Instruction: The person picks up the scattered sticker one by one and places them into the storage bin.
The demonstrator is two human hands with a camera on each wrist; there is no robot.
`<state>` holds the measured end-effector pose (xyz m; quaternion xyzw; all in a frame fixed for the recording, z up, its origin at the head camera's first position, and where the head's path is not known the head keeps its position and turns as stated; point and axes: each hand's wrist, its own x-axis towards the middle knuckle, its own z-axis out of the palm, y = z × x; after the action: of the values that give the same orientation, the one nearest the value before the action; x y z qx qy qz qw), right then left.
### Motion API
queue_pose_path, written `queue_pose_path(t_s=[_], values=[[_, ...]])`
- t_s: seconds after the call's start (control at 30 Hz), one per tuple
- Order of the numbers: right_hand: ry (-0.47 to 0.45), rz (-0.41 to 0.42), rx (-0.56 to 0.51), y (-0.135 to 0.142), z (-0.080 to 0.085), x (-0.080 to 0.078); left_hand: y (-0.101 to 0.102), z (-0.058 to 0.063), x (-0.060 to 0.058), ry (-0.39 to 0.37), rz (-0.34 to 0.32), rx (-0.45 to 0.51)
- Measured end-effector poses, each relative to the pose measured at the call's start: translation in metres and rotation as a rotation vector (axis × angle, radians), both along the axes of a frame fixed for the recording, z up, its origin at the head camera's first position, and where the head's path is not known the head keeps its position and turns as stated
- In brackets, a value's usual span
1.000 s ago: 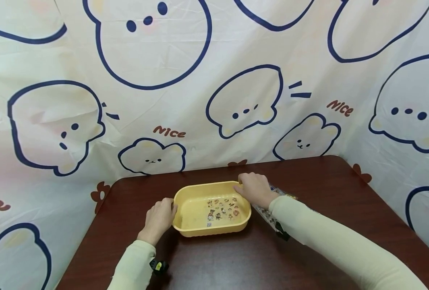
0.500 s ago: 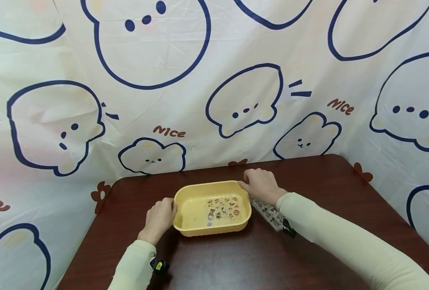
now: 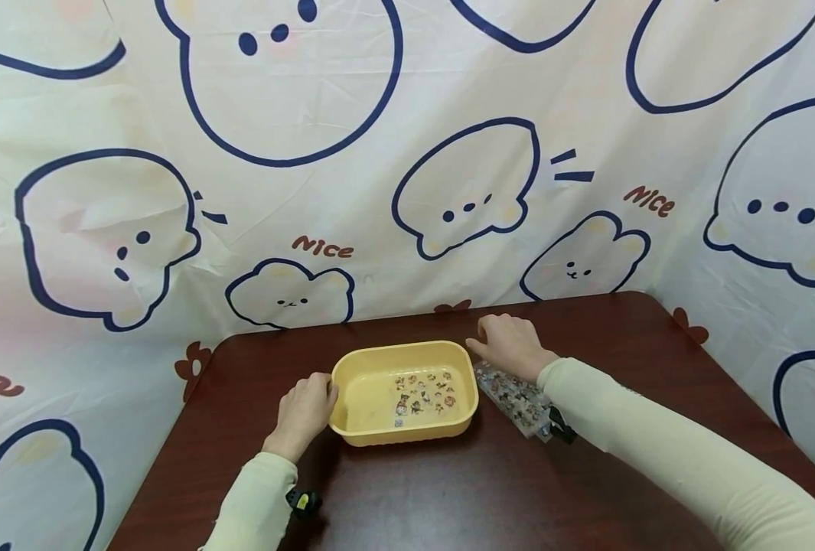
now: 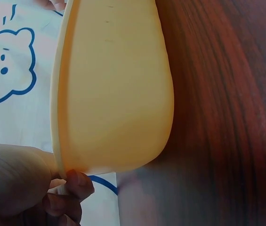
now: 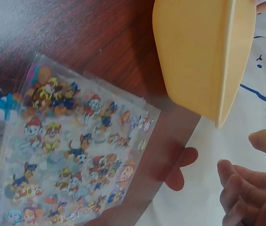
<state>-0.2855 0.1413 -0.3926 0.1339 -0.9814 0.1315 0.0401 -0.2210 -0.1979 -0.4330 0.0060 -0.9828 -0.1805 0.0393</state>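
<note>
A yellow plastic basin [image 3: 366, 402] rests on the table, with a clear sheet of small cartoon stickers [image 3: 424, 394] on its floor. My left hand [image 3: 302, 413] grips the basin's left rim; in the left wrist view, thumb and fingers [image 4: 78, 184] pinch the edge from both sides. Just off the far right corner, my right hand [image 3: 513, 348] hovers apart from the basin, holding nothing, with its thumb and loosely bent fingers separated in the right wrist view. Below that hand lies a pile of clear sticker sheets [image 5: 71, 150] printed with cartoon dogs, partly hidden by the forearm in the head view.
The dark red-brown wooden table [image 3: 407, 497] carries everything. A white cloth [image 3: 373, 191] with blue cartoon outlines hangs behind it and at both sides. Black wrist straps show on my left wrist [image 3: 304, 503] and right wrist [image 3: 561, 425].
My right hand has let go of the basin's far right rim and moved right, away from it. More of the sticker sheet pile now shows. My left hand and the basin have stayed put.
</note>
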Motion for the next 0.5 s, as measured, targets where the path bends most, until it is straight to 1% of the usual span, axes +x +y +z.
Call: queue_pose_path(t_s=[0.27,0.5], values=[[-0.025,-0.021,-0.012,0.01,-0.003,-0.006,0.0,0.0,-0.002,-0.005,-0.001,0.001],[-0.043,-0.044,0.006,0.019,-0.005,-0.008,0.0,0.0,-0.001,-0.016,0.007,0.006]])
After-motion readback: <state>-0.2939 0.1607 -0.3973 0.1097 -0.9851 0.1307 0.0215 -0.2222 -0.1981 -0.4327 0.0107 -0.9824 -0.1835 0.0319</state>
